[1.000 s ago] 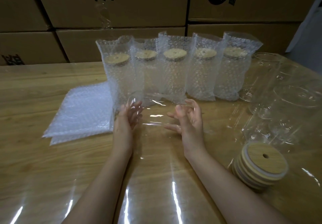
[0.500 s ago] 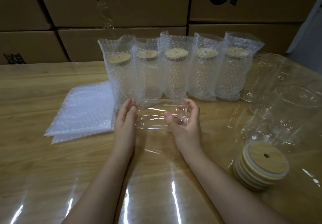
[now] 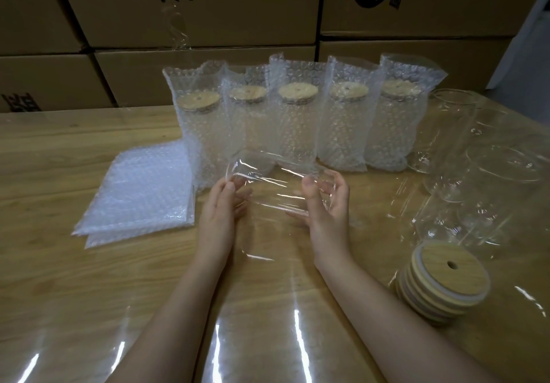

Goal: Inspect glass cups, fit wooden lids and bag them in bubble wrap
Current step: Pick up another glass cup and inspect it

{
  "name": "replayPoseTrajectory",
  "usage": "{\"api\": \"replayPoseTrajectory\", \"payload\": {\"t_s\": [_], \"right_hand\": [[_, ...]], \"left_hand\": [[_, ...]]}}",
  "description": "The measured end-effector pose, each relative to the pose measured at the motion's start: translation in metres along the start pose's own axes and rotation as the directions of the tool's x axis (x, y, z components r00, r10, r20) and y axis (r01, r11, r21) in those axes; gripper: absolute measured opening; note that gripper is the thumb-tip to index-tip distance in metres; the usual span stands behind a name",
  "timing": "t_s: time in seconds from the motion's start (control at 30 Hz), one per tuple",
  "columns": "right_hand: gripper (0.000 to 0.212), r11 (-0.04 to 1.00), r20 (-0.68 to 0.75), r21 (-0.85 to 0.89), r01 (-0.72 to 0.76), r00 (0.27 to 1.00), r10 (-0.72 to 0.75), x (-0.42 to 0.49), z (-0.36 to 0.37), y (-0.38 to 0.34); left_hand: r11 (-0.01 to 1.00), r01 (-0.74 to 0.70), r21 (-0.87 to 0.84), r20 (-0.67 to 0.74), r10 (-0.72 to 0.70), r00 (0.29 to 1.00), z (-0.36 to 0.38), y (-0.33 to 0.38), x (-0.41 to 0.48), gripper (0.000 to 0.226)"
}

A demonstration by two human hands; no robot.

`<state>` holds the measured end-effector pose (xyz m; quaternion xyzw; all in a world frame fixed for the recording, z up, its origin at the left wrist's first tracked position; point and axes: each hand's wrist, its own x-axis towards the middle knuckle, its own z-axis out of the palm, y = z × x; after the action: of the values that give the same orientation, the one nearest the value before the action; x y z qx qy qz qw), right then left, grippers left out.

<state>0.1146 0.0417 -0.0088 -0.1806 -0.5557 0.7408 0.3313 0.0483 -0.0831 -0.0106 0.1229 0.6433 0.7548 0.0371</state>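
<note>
Left hand (image 3: pixel 218 211) and right hand (image 3: pixel 329 204) clasp the ends of a sideways glass cup (image 3: pixel 276 184) (unlidded); slick glass could slip onto the table (image 3: pixel 59 159).

The left forearm (image 3: pixel 178 308) and the right forearm (image 3: pixel 372 302), both bare, enter from the lower edge and run forward, closer together at the wrists. The left grip (image 3: pixel 220 208) stands on its edge, palm to the right, thumb on the open rim of a glass cup (image 3: pixel 276 184), fingers under it. The right grip (image 3: pixel 327 204) faces it, palm to the left, thumb on the near side of the cup's other end, fingers curled around the far side.
</note>
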Motion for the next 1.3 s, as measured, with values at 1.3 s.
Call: {"api": "replayPoseTrajectory", "payload": {"t_s": [1.3], "right_hand": [[0.081, 0.992, 0.271, 0.108, -0.064, 0.962, 0.033, -0.016, 0.012, 0.006]], "left_hand": [[0.989, 0.046, -0.138, 0.343, 0.004, 0.939, 0.017, 0.016, -0.022, 0.04]]}}
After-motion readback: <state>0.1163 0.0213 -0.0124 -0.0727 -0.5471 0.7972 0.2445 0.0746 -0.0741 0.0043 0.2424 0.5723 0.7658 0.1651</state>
